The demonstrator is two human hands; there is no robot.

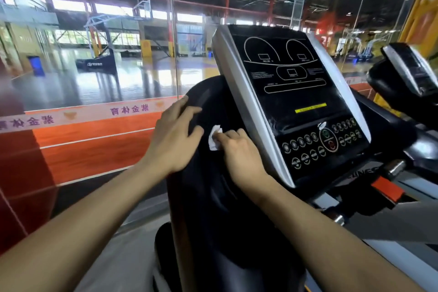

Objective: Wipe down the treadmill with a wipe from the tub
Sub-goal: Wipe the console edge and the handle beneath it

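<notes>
Right hand [239,154] pinches white wipe [214,138] against treadmill [213,185] black housing; left hand [175,140] rests flat beside, fingers relaxed.

The small crumpled white wipe [214,138] lies on the black moulded treadmill housing [213,197], left of the silver-edged black console panel [291,99], apparently between both hands.

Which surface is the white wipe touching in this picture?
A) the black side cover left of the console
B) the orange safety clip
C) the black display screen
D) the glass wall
A: the right hand presses the wipe on the black side cover, left of the console.
</notes>
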